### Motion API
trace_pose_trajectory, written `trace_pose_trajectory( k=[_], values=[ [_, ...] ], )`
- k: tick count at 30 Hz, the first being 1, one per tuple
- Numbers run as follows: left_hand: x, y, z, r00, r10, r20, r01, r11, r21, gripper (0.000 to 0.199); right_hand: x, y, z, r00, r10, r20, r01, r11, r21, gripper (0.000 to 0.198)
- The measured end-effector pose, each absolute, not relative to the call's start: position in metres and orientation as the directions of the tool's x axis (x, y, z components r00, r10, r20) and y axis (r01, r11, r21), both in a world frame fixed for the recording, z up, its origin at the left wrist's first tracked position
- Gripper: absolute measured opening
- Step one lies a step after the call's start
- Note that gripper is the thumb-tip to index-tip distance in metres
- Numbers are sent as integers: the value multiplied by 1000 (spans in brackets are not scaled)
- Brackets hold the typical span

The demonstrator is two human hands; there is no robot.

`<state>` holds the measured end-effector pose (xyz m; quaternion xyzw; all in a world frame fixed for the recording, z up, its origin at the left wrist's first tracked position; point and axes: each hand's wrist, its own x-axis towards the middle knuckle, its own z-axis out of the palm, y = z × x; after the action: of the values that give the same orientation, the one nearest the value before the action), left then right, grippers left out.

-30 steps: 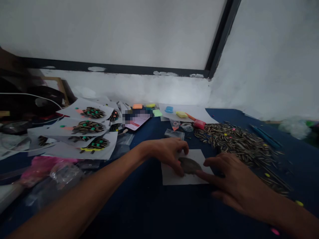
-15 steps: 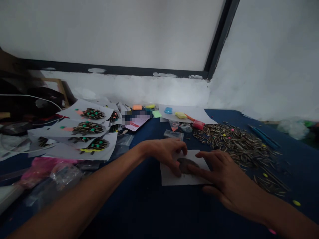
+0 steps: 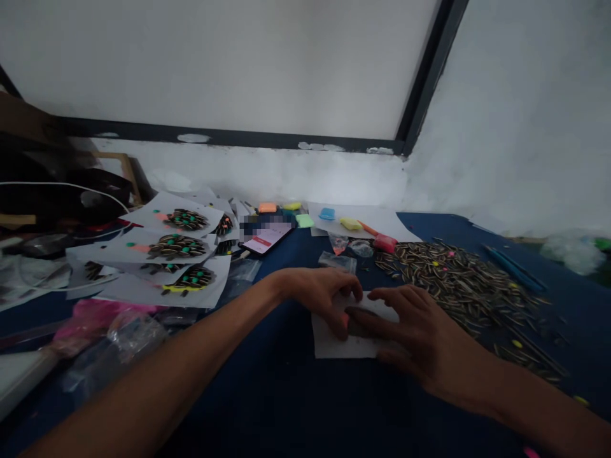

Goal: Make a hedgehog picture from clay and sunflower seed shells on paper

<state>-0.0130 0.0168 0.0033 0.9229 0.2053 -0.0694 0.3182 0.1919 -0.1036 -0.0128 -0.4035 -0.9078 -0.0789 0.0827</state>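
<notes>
A small sheet of white paper (image 3: pixel 329 346) lies on the blue tabletop under both hands. On it sits a dark grey flattened lump (image 3: pixel 357 326), mostly covered by my right fingers, with a small orange-pink bit (image 3: pixel 344 320) at its left end. My left hand (image 3: pixel 324 296) rests at the paper's left side, thumb and fingers curved apart around that end. My right hand (image 3: pixel 420 327) reaches in from the right with its fingers spread. Its index finger lies across the lump, and its thumb is over the paper's near right edge.
Striped sunflower seeds (image 3: pixel 458 280) are heaped to the right, near blue tweezers-like tools (image 3: pixel 515 267). Papers with seed-covered shapes (image 3: pixel 176 247) are stacked left. Beyond the hands lie a phone (image 3: pixel 270 235), coloured clay blocks (image 3: pixel 351 224) and a red packet (image 3: pixel 384 243). Plastic bags (image 3: pixel 136 334) lie near left.
My right hand has slid left over the lump, so its index finger now hides more of it. My left hand keeps nearly the same pose. The whole view has shifted slightly.
</notes>
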Motion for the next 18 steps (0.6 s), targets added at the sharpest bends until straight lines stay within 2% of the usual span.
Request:
trace_pose_trajectory(
  k=[6, 18],
  values=[
    [-14, 20, 1, 922, 312, -229, 387, -720, 576, 72, 192, -107, -14, -654, 709, 265, 743, 667, 48, 41],
    [-13, 17, 4, 908, 333, -255, 419, -714, 561, 70, 182, -109, -14, -679, 680, 275, 706, 708, -10, 40]
  ],
)
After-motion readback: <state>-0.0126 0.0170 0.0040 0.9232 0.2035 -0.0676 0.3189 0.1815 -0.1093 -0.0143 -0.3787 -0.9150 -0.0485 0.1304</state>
